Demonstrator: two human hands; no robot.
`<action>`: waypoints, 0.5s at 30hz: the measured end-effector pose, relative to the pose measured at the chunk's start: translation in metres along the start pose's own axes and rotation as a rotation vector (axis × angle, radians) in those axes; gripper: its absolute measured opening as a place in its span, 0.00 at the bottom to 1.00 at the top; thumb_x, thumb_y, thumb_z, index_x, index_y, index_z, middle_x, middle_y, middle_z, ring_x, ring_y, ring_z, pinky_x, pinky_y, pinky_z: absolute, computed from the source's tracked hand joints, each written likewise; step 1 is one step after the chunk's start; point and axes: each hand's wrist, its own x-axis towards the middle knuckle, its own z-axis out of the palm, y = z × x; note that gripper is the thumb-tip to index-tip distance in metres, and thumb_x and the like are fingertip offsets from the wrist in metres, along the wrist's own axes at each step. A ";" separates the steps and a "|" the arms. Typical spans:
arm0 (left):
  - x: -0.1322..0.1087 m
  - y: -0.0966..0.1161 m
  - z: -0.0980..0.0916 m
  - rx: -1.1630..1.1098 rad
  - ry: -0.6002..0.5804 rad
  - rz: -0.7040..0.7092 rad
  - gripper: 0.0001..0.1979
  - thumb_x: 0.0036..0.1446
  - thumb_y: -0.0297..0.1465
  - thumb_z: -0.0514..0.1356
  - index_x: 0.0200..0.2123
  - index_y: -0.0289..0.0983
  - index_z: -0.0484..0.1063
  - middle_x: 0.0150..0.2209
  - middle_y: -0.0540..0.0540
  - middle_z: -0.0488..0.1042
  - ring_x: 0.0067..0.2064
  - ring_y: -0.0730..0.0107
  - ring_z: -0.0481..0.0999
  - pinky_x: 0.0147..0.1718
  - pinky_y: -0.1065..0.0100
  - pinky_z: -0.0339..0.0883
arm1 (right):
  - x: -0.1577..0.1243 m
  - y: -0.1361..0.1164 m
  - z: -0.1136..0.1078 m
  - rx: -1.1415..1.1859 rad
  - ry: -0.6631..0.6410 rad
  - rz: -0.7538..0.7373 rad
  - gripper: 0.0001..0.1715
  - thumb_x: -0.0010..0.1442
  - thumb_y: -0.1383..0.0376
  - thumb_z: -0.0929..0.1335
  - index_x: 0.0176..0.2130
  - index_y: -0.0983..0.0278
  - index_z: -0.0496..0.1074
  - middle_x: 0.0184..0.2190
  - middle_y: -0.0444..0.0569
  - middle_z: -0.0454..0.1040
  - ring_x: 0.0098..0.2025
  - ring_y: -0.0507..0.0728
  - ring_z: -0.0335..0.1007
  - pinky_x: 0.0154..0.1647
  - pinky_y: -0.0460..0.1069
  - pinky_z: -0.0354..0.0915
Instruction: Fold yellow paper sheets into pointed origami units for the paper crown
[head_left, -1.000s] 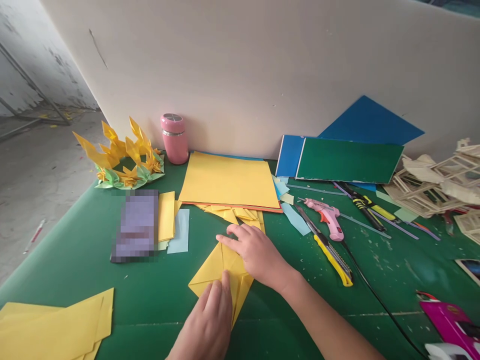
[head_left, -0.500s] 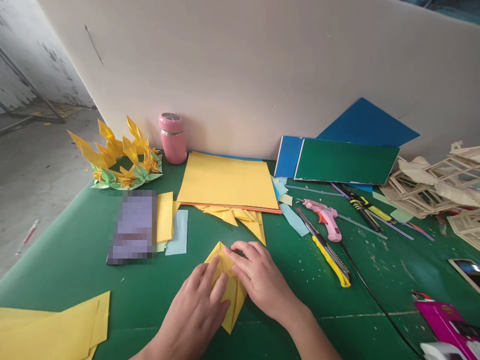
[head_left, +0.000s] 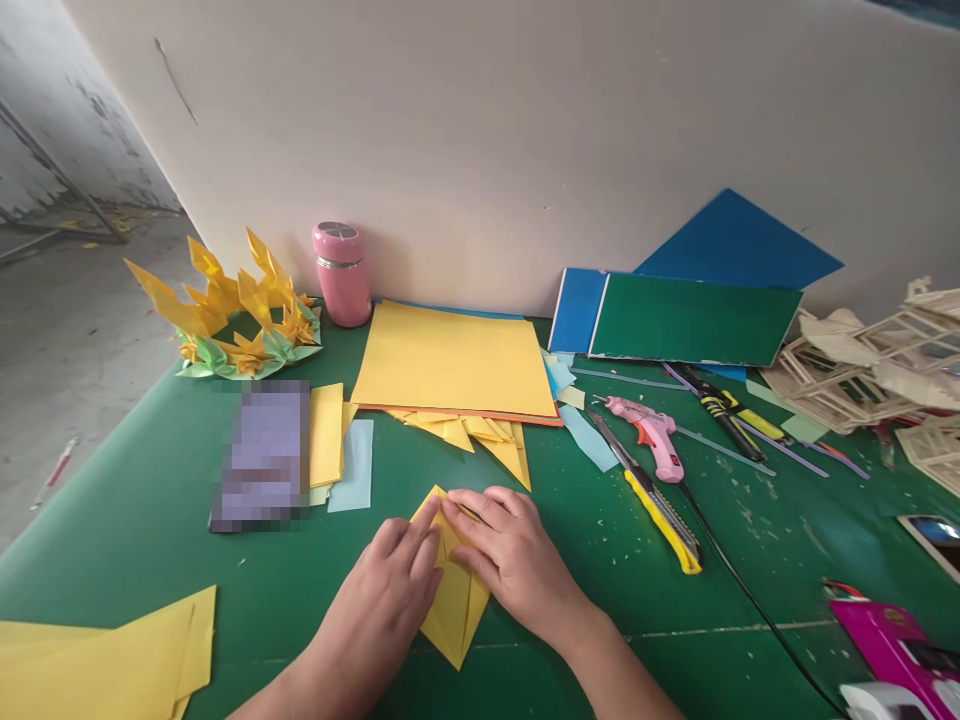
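A folded yellow paper [head_left: 452, 618], kite-shaped with creases down its middle, lies flat on the green tabletop. My left hand [head_left: 379, 590] grips its left side, the index finger stretched to the top point. From the right, my right hand [head_left: 519, 555] holds the paper's upper right edge, its fingertips close to the left index finger. Both hands are bent over the sheet and hide part of its upper half. Beyond them, folded yellow pieces [head_left: 499, 440] stick out from under a stack of large yellow sheets [head_left: 454, 360].
On the left are a paper crown [head_left: 240, 315], a pink flask [head_left: 342, 275], a blurred purple item [head_left: 262, 450] and yellow sheets [head_left: 97, 660]. To the right lie a yellow utility knife [head_left: 660, 520], a pink glue gun [head_left: 652, 435] with its cord, and wooden frames [head_left: 847, 380].
My left hand has drawn its fingers together and shifted slightly left, its index finger reaching the paper's top. My right fingers have moved a little left towards that point.
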 end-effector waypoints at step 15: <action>-0.001 0.003 0.001 -0.096 -0.089 -0.029 0.15 0.55 0.20 0.52 0.43 0.33 0.74 0.51 0.39 0.73 0.47 0.56 0.72 0.43 0.59 0.62 | 0.000 0.000 0.001 -0.058 -0.035 0.034 0.23 0.69 0.62 0.57 0.60 0.60 0.62 0.57 0.47 0.68 0.50 0.60 0.62 0.51 0.57 0.64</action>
